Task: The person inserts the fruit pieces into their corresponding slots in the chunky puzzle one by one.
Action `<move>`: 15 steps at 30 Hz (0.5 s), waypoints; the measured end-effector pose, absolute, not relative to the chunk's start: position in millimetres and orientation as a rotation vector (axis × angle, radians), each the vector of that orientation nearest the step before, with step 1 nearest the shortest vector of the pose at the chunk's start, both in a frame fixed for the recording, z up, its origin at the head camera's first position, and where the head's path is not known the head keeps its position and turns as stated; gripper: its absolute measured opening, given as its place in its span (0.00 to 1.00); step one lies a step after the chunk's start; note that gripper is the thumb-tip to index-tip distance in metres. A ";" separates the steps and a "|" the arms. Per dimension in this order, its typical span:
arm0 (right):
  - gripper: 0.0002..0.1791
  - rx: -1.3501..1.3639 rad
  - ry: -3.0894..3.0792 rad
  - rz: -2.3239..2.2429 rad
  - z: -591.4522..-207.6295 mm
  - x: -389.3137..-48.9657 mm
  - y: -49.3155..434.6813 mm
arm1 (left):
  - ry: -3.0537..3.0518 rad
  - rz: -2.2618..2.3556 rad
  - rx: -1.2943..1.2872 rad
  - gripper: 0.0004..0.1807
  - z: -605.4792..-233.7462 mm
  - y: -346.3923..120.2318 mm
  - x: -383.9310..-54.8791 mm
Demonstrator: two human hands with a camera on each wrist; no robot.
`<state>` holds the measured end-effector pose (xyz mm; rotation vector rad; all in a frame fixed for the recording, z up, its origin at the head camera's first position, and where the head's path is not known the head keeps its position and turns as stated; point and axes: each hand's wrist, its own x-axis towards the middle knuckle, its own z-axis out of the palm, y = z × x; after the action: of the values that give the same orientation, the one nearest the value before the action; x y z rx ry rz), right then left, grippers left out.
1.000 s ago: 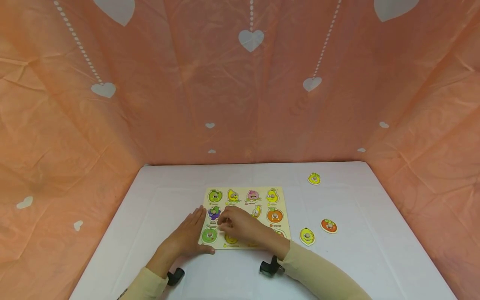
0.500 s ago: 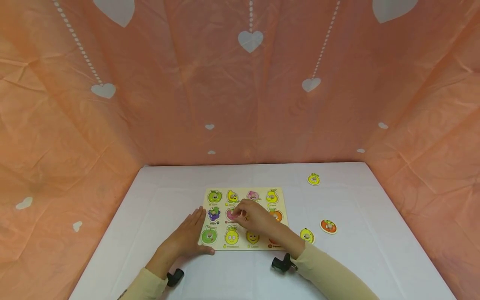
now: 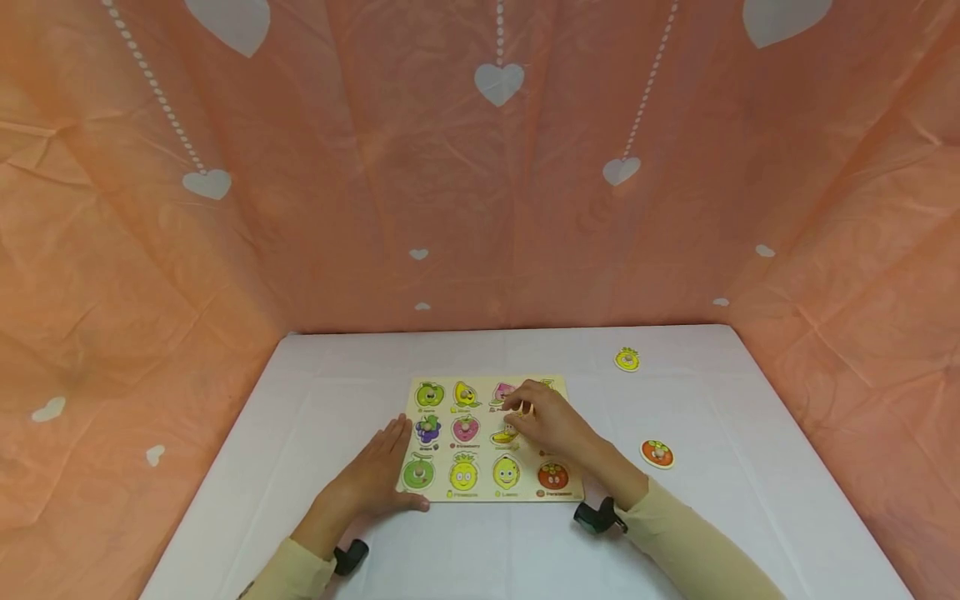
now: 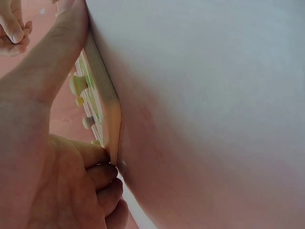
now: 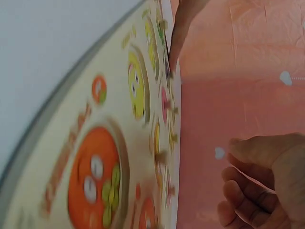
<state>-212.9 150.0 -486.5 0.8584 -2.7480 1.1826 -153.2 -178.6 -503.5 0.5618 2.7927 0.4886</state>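
A wooden fruit puzzle board (image 3: 485,454) lies on the white table, with knobbed pieces in its upper two rows. My left hand (image 3: 370,473) rests against the board's left side, fingers extended along the edge and thumb at the near corner. Over the board's right half, my right hand (image 3: 553,423) hovers with fingers loosely bent. Between its fingertips in the right wrist view nothing shows. Just below those fingers is the banana piece (image 3: 504,434); the strawberry piece (image 3: 465,428) sits to its left. No knobs show on the pineapple, lemon and persimmon pictures of the near row.
To the right of the board lie a loose persimmon piece (image 3: 657,454) and, farther back, a loose pineapple piece (image 3: 627,359). My right forearm covers the spot where a loose lemon piece showed earlier. Orange cloth (image 3: 495,208) with hearts surrounds the table.
My right hand has moved rightward across the board from near the strawberry, uncovering the strawberry and the near-row pictures. The forearm now hides the loose lemon. My left hand has stayed put.
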 end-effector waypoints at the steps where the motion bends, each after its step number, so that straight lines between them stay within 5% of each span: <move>1: 0.07 0.847 -2.742 1.188 -485.9 -213.9 153.8 | 2.793 0.487 0.563 0.75 -503.1 -178.3 -153.3; 15: 0.08 0.629 -2.729 1.154 -487.9 -230.3 208.3 | 2.775 0.490 0.531 0.75 -501.6 -176.9 -153.2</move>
<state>-230.3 208.3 -487.9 0.6292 -2.7291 1.1544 -153.2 -176.9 -501.6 0.5307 2.7754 0.4900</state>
